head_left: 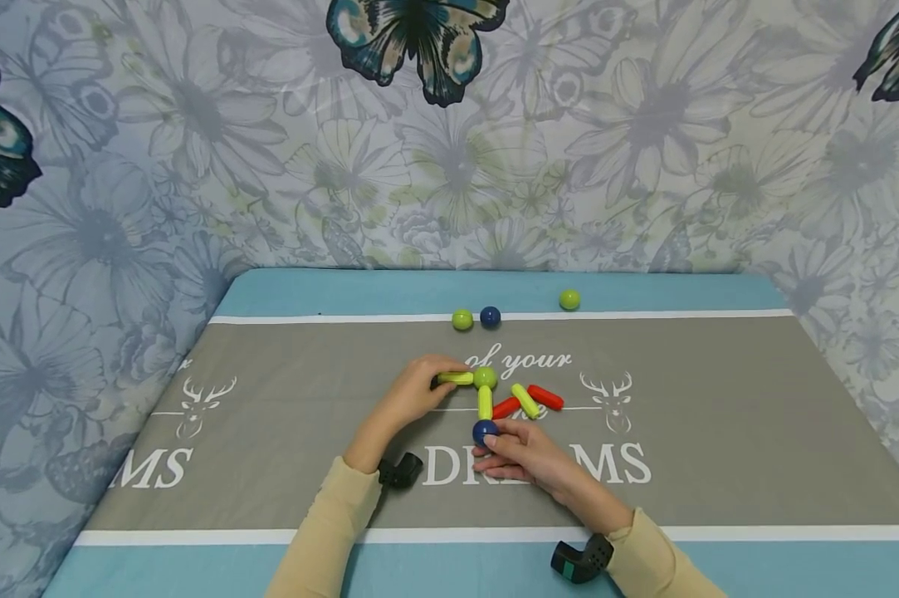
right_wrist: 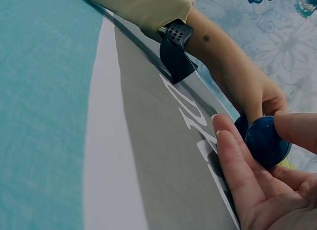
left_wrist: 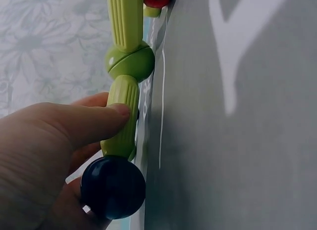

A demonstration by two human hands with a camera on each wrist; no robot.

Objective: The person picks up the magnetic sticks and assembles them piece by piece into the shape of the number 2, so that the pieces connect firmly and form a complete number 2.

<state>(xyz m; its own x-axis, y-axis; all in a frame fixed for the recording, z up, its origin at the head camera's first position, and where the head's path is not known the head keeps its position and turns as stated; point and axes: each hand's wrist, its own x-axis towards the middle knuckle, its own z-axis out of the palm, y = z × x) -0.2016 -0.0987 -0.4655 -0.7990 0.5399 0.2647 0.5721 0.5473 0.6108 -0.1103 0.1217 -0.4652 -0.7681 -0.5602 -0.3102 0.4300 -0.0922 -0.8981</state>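
My left hand (head_left: 419, 386) pinches a ribbed yellow-green stick (left_wrist: 119, 143) between thumb and fingers. One end of that stick carries a dark blue ball (left_wrist: 114, 188), mostly hidden by the hand in the head view. Its other end meets a green ball (head_left: 485, 377), from which a second yellow-green stick (head_left: 485, 404) runs toward me at a right angle. At the near end of this second stick is another blue ball (right_wrist: 266, 141), which my right hand (head_left: 527, 453) holds between thumb and fingers. The right hand's lower fingers extend under the ball.
Just right of the joined pieces lie two red sticks (head_left: 545, 397) and a loose yellow-green stick (head_left: 525, 400). Farther back sit a green ball (head_left: 461, 320), a blue ball (head_left: 490, 316) and another green ball (head_left: 569, 299). A grey printed runner (head_left: 285, 465) covers the blue table.
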